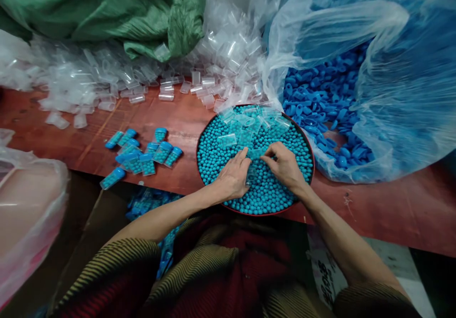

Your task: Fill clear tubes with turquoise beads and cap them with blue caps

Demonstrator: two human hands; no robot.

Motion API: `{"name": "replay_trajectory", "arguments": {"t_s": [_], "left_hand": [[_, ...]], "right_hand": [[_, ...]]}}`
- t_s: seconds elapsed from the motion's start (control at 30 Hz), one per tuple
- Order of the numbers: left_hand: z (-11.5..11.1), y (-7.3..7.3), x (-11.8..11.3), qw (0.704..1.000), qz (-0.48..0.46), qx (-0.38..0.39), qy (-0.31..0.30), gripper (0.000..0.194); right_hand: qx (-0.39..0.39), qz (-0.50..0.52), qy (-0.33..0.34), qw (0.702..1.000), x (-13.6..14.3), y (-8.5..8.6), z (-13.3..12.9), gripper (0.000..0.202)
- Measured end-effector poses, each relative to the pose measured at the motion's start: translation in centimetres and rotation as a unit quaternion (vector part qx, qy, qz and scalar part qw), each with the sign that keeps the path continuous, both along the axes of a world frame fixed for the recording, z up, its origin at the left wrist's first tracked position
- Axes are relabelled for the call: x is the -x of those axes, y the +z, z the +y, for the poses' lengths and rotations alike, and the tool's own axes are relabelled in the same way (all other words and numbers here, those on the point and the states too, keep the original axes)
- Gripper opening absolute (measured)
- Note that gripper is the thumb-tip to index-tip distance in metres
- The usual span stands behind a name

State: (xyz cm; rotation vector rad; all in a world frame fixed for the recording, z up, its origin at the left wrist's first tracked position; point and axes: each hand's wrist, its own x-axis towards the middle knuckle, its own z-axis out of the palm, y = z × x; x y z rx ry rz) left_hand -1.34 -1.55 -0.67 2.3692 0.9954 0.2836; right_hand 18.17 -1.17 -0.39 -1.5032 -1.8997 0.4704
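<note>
A round tray (312, 166) full of small blue balls (265, 197) stands on the reddish table, with several clear plastic containers (227, 140) lying on the balls near its far side. Over the tray's middle, my left hand (233, 175) is curled around a clear container (251, 173), partly hidden by the fingers. My right hand (283, 163) is just to the right, its thumb and forefinger pinched at the end of another clear container (254, 154) above the balls.
Filled containers with blue caps (163, 152) lie left on the table (171, 118). Many clear containers (74, 83) pile along the back under green cloth (107, 9). A plastic bag (402, 118) holding blue caps (320, 90) stands right. Another bag (53, 190) is at far left.
</note>
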Motion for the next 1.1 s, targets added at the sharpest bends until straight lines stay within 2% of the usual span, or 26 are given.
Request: {"name": "replay_trajectory", "arguments": {"t_s": [0.1,0.23,0.47,0.53,0.63,0.73,0.9,1.0,1.1], "left_hand": [[0.2,-0.3,0.2,1.000,-0.010,0.001,-0.020,0.062],[0.7,-0.2,0.1,0.999,0.009,0.005,-0.032,0.070],[1.7,1.0,-0.4,0.998,0.045,0.041,-0.021,0.097],[1.8,1.3,-0.7,0.996,0.074,0.038,-0.023,0.093],[1.8,1.6,-1.3,0.994,0.106,0.024,-0.005,0.074],[1.4,1.5,-1.6,0.996,0.092,0.008,0.007,0.063],[0.6,1.7,-0.6,0.999,0.043,-0.005,0.027,0.066],[0.2,2.1,0.5,0.997,0.055,-0.013,0.059,0.066],[0.1,2.3,1.1,0.993,0.094,-0.030,0.068,0.070]], "right_hand": [[0.025,0.021,0.044,0.999,0.9,-0.1,-0.9,0.017],[0.051,0.018,0.086,0.995,0.9,-0.6,-0.9,0.014],[0.023,0.059,0.070,0.996,0.3,-1.5,-1.2,0.011],[0.016,0.061,0.076,0.995,0.6,-1.5,-1.2,0.012],[0.012,0.050,0.099,0.994,1.0,-1.1,-0.8,0.013],[0.015,0.042,0.094,0.995,0.5,-0.4,-0.6,0.012],[-0.032,0.042,-0.024,0.998,-1.4,0.5,-1.1,0.008],[-0.041,-0.005,0.003,0.999,-0.9,0.3,-1.1,0.011],[-0.019,-0.084,0.023,0.996,1.2,-0.1,0.2,0.019]]}}
